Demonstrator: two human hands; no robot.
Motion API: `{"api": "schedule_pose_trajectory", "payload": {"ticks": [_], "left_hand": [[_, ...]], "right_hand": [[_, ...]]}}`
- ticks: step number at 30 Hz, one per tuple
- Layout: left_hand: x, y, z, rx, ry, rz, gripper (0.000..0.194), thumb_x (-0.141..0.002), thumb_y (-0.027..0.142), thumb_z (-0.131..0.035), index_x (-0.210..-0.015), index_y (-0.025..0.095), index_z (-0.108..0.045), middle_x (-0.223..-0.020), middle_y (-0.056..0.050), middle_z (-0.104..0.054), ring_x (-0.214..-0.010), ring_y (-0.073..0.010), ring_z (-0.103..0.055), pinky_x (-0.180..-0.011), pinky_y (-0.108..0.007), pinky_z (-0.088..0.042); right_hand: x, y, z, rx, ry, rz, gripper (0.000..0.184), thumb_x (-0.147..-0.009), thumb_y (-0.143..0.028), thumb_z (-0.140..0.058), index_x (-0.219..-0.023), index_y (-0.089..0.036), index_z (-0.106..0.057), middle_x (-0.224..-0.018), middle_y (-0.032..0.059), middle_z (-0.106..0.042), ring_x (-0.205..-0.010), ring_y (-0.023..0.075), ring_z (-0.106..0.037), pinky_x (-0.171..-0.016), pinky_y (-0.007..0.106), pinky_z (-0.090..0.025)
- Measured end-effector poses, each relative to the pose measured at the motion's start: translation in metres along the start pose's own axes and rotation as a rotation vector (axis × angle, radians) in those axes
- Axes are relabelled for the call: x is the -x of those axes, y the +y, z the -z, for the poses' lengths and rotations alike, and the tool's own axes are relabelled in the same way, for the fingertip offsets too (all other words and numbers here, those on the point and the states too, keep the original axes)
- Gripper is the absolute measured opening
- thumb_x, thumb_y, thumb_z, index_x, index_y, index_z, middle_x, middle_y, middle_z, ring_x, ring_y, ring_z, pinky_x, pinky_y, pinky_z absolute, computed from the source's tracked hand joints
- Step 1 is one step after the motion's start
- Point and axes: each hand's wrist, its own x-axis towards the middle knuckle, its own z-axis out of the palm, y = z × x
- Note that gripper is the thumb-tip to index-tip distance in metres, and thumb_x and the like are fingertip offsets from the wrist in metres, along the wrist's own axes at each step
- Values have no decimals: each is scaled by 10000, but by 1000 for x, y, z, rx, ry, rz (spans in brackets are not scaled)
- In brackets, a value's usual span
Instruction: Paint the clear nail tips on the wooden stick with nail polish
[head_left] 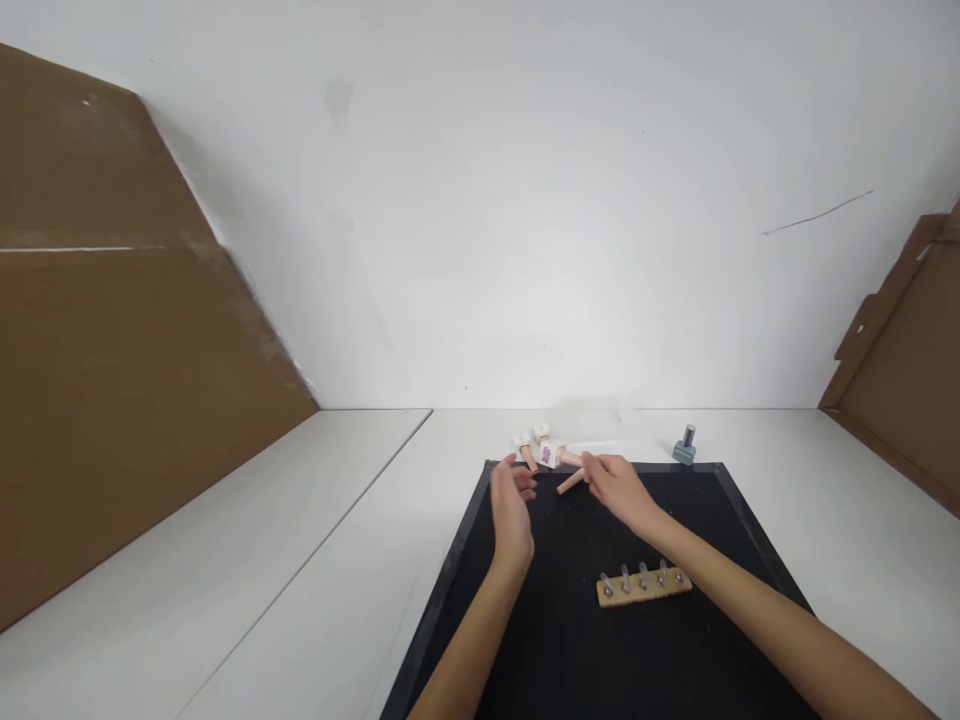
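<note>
My right hand (616, 488) pinches the pale pink cap (571, 457) of a nail polish bottle (551, 455), which is white with a purple design and lies tilted sideways, pointing left. Below it, another pink cap-like stick (571, 482) shows on the black mat; its far end is hidden by the fingers. To the left, my left hand (513, 500) is raised with its fingers partly bent and apart, holding nothing that I can see. Just beyond its fingertips lie a second white bottle with a pink cap (529, 458) and another small white bottle (541, 432).
On the black mat (555, 620) lies a wooden strip (637, 597) bearing several clear nail tips. A teal nail polish bottle (684, 450) stands at the mat's far right edge. A transparent container (591, 422) sits by the wall. Brown cardboard panels (120, 330) flank the white table.
</note>
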Motion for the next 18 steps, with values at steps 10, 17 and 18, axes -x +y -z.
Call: {"api": "schedule_pose_trajectory", "payload": {"ticks": [10, 17, 18], "left_hand": [[-24, 7, 21, 22, 319, -123, 89, -809, 241, -442, -864, 196, -495, -700, 53, -449, -569, -98, -438, -562, -237, -356], [-23, 7, 20, 30, 282, -145, 117, -783, 266, -466, -879, 201, -483, -679, 58, -448, -534, -90, -426, -532, -232, -351], [-23, 7, 20, 31, 276, -148, 119, -779, 270, -471, -877, 202, -479, -679, 58, -448, -527, -88, -425, -524, -231, -347]], "right_hand": [[-62, -35, -95, 456, 24, 102, 272, -928, -264, -565, -1182, -165, -568, -1195, 90, -599, -982, 225, -629, -814, 424, -536], [-74, -37, -114, 616, -63, 151, 282, -925, -264, -571, -1187, -159, -563, -1190, 90, -600, -979, 227, -631, -808, 425, -538], [-74, -38, -115, 626, -74, 158, 282, -925, -264, -570, -1187, -160, -563, -1191, 89, -599, -979, 227, -630, -808, 425, -538]]}}
